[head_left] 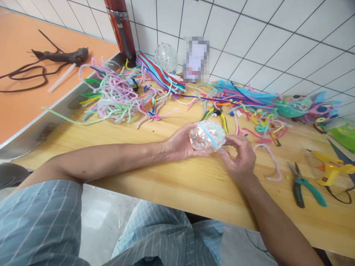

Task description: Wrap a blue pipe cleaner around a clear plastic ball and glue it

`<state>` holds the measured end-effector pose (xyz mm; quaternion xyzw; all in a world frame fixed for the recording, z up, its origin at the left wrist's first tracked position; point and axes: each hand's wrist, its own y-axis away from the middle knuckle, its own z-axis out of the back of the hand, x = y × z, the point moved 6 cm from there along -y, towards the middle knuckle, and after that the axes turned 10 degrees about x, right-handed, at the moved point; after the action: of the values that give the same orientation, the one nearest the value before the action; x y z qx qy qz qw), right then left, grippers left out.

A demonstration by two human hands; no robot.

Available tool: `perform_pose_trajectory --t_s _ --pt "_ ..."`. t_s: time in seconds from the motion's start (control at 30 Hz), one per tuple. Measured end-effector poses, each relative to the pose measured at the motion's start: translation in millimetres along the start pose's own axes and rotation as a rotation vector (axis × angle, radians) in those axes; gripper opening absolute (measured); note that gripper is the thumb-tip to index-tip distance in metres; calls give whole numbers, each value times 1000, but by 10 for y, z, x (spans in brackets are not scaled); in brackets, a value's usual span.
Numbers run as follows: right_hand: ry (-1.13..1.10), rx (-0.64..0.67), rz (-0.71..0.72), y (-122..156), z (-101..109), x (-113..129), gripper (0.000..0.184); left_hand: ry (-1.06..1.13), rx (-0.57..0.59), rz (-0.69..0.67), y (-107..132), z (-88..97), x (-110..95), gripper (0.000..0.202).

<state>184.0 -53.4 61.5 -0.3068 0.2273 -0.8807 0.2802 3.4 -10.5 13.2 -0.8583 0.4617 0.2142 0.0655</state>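
Note:
Both my hands hold a clear plastic ball (206, 136) with pale flecks inside and a light blue pipe cleaner running over it. My left hand (180, 142) cups the ball from the left, fingers curled round it. My right hand (240, 155) grips its right side with thumb and fingertips pinched against it. The ball hovers just above the wooden table (172, 177), near its middle. Loose coloured pipe cleaners (122, 96) lie in heaps behind it.
Teal-handled pliers (305, 184) and a yellow glue gun (331, 168) lie at the right. A second clear ball (165, 56), a red bottle (119, 26) and a green ball (294, 106) stand at the back. A black glue gun (63, 56) rests on the orange surface (22, 103) at the left.

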Motion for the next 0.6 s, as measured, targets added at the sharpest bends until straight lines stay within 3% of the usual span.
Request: perform_pose_trajectory --t_s 0.13,0.3,0.4,0.6 --pt "-3 6 10 21 44 -19 55 -58 -23 -51 -8 14 -37 47" --pt "-19 128 96 7 -30 40 97 -148 -51 -83 -14 -1 -25 43" --pt "36 148 109 -10 -132 101 112 -145 -52 -81 -17 -40 12 37" --pt "74 125 93 -25 -262 185 102 -113 -71 -77 -16 -29 58 31"
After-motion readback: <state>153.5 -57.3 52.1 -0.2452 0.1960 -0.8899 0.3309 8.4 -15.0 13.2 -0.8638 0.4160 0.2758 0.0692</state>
